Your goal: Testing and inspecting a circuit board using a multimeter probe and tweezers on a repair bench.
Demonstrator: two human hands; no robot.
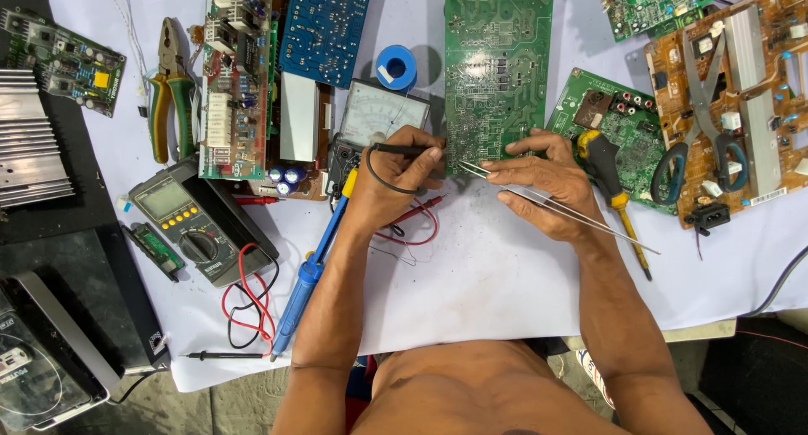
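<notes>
Head view looks straight down on a white-covered bench [505, 275] crowded with electronics. Left hand [396, 178] is curled closed around a black test probe [402, 150], its tip pointing right toward the lower edge of the long green circuit board [498, 65] that lies solder side up at the centre. Right hand [543, 183] is nearly closed, pinching a pair of slim metal tweezers [555, 206] whose tips meet the same board edge just beside the probe tip. Judging from this, the work calls for a light, steady touch: both forearms resting on the bench, the probe kept on a single solder point so that it bridges no neighbouring joints, and the tweezers squeezed only enough to hold. A slip sideways could short adjacent pads. Behind the left hand sits an analogue meter [383, 111], with a blue solder spool [396, 66] beyond it. A blue-handled soldering iron [313, 262] lies along the left forearm, a digital multimeter [198, 225] further left, a yellow-handled screwdriver [613, 183] just past the right hand, and scissors [703, 132] on a brown board [741, 98].
</notes>
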